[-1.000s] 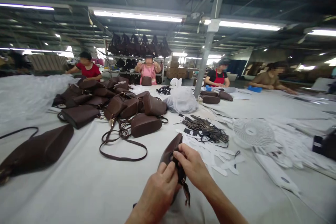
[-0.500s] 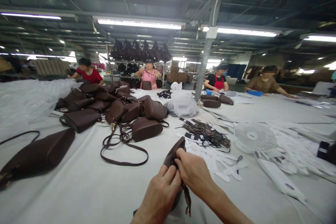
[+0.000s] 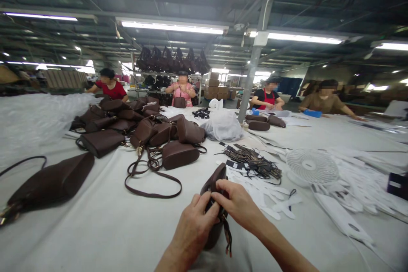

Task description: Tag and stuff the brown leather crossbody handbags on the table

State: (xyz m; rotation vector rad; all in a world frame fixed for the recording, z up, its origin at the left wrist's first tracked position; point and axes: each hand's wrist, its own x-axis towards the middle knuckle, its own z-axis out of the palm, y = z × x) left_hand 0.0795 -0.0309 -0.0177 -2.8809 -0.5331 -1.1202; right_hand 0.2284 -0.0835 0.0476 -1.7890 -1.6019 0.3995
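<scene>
A small dark brown handbag (image 3: 215, 235) stands on the white-covered table in front of me, partly hidden behind my hands. My left hand (image 3: 196, 220) is closed on the near left part of its top edge, thumb and fingers pinching. From the right, my right hand (image 3: 237, 203) grips the same opening, its fingertips close to the left ones. A dark tassel-ended cord (image 3: 228, 240) dangles from the bag under my right wrist. What lies exactly between the fingertips is hidden.
A heap of brown handbags (image 3: 143, 127) lies left of centre; another handbag (image 3: 52, 182) lies nearer. Right are dark tags with cords (image 3: 251, 161), white paper strips (image 3: 270, 195), a white fan (image 3: 310, 168) and a plastic bag (image 3: 222, 126). A post (image 3: 250, 80) rises beyond; several co-workers stand across the table.
The view has shifted slightly. My hands stay on the bag's opening, with the fingers a little rearranged and more of the bag's lower body showing. A co-worker opposite has lowered their hands to a bag.
</scene>
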